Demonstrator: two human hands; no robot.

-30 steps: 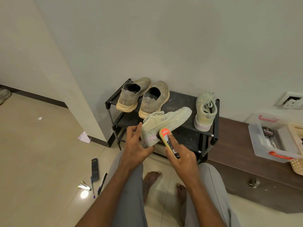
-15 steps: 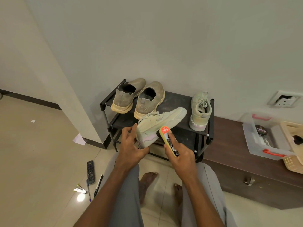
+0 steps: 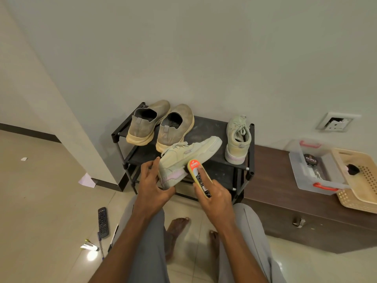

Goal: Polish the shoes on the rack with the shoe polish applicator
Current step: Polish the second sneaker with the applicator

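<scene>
Little changed vs a sec ago: same pale green lace-up sneaker (image 3: pixel 184 160) held tilted in front of black metal shoe rack (image 3: pixel 208 129), heel toward person, toe up and right; applicator tip seems to sit at same heel-side patch, so prob mid-stroke on this shoe, polishing under way, not near done. Left hand (image 3: pixel 155 185) cupped under heel, fingers curled round it. Right hand (image 3: pixel 214 196) wrapped round yellow-edged shoe polish applicator w/ red-orange label (image 3: pixel 199 176), index finger laid straight along its top, tip against shoe side. Count: 4 shoes – 1 in hands, 3 on rack top (2 tan slip-on shoes (image 3: pixel 161 124) at left, 1 matching pale green sneaker (image 3: pixel 237 137) at right). 1 applicator. 1 round black polish tin (image 3: pixel 311 159) in clear plastic tub (image 3: pixel 310 176) on brown wooden desk (image 3: pixel 285 211). 1 beige basket (image 3: pixel 363 190). 1 black remote (image 3: pixel 102 221) on floor.
</scene>
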